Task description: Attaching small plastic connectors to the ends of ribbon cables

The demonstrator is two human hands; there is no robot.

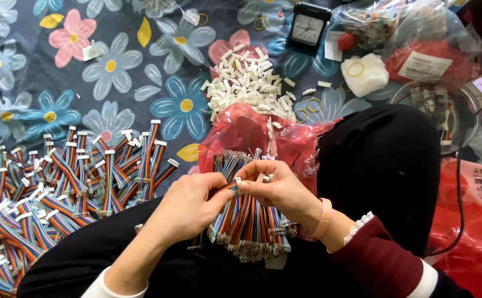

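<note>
Left hand and right hand met over lap, above bundle of rainbow ribbon cables laid on red plastic bag. Single cable pinched in left grip, long axis left-right, free end pointed right. Small white connector clamped in right fingertips, touching that end. Finished cable pile well apart, left; loose connector heap beyond bag.

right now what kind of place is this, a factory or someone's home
Probably a home doing piecework: the person sits on a flowered cloth, with a heap of rainbow ribbon cables, a pile of white connectors and a small clock.
</note>
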